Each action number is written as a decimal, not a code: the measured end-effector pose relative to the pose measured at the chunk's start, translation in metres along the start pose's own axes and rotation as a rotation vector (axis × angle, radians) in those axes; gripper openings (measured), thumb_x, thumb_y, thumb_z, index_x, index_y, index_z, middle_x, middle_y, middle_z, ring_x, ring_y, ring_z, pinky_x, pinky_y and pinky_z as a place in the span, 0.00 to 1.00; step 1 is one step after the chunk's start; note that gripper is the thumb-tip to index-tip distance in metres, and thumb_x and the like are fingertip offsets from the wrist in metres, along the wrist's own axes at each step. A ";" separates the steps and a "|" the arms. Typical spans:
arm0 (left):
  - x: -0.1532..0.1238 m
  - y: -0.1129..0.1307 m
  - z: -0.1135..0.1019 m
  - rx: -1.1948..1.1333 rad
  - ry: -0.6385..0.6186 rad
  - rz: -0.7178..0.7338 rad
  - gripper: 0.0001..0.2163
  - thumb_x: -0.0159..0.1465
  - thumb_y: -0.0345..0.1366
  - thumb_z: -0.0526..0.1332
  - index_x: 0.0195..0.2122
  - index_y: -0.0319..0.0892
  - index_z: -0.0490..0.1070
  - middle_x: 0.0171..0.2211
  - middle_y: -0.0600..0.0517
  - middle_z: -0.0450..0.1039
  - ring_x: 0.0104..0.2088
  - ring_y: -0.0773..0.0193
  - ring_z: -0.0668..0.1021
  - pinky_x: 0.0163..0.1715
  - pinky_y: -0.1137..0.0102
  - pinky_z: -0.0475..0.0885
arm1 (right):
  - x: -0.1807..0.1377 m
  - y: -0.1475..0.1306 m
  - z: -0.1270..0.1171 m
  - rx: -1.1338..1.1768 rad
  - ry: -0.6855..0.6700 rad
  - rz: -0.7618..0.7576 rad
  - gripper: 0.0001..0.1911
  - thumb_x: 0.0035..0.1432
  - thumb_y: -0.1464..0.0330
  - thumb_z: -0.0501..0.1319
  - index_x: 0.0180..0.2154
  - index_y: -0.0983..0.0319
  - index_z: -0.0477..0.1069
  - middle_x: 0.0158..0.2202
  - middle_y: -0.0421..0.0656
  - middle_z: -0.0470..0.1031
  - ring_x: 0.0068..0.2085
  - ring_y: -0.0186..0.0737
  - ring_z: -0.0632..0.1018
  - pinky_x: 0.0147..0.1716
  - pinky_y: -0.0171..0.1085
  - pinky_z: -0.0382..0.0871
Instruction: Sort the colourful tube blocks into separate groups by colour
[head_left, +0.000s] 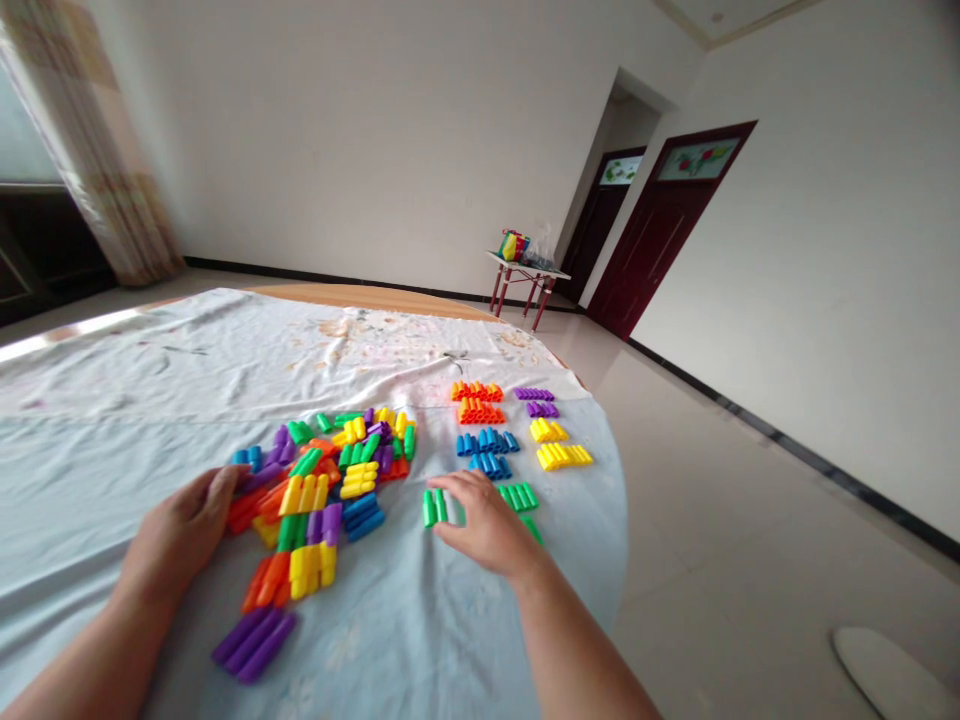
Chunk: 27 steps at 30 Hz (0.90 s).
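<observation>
Head view: A person's right hand (487, 525) lies palm down on a cloth-covered round table (112, 400). Its fingers are close together and curled over a green block (433, 507) at the near end of the sorted rows. The fingertips cover part of the block, and it cannot be told whether they pinch it or merely rest on it. The left hand (184, 535), palm down with fingers loosely together, touches the left edge of a mixed pile of blocks (337, 470) and hides some pieces beneath its fingertips. Both forearms run out of the picture at the bottom.

Right of the pile, and apart from it, blocks lie in rows by colour. The orange rows (477, 402) are farthest and the blue rows (487, 452) nearer. A green row (519, 496) lies just beside the right hand, partly behind it. Purple rows (537, 401) and yellow rows (559, 445) sit further right, near the table's edge. A purple cluster (253, 640) lies alone on the near side of the pile.

The table's right rim curves close past the yellow rows, and beyond it a wide tiled floor (712, 450) runs to the right wall. Stained cloth stretches far and left of the pile. A small table (529, 270) by two dark red doors (667, 220) carries coloured things too small to make out. A pale object (892, 670) is cut off at the lower right corner.
</observation>
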<state>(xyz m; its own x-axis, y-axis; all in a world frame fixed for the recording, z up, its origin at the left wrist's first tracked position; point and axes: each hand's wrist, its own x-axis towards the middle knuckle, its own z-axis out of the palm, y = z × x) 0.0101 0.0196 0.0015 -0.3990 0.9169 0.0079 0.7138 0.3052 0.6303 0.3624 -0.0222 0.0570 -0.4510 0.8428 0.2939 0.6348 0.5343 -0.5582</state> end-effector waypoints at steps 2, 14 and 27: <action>0.000 0.002 0.000 0.007 0.002 -0.004 0.23 0.60 0.51 0.44 0.46 0.47 0.69 0.45 0.48 0.73 0.45 0.56 0.73 0.42 0.66 0.66 | -0.005 0.010 -0.014 -0.033 -0.017 0.056 0.25 0.47 0.76 0.61 0.49 0.61 0.67 0.46 0.44 0.71 0.49 0.41 0.69 0.52 0.40 0.59; 0.001 -0.003 0.000 0.020 0.034 0.053 0.22 0.61 0.50 0.45 0.44 0.45 0.71 0.43 0.47 0.75 0.42 0.57 0.74 0.40 0.68 0.67 | -0.019 0.043 -0.028 -0.123 -0.047 0.210 0.24 0.47 0.76 0.61 0.48 0.59 0.68 0.45 0.44 0.71 0.49 0.44 0.67 0.51 0.43 0.60; -0.011 0.007 -0.003 -0.045 0.037 0.101 0.22 0.61 0.50 0.46 0.42 0.42 0.71 0.41 0.48 0.76 0.41 0.61 0.75 0.40 0.72 0.66 | -0.003 0.015 -0.019 -0.042 0.069 0.095 0.19 0.52 0.72 0.60 0.48 0.59 0.68 0.44 0.44 0.70 0.48 0.42 0.70 0.49 0.43 0.63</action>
<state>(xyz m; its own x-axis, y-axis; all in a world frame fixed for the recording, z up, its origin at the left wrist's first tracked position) 0.0182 0.0113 0.0082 -0.3482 0.9320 0.1011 0.7252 0.1995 0.6590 0.3854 -0.0154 0.0622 -0.3440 0.8916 0.2945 0.6989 0.4526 -0.5538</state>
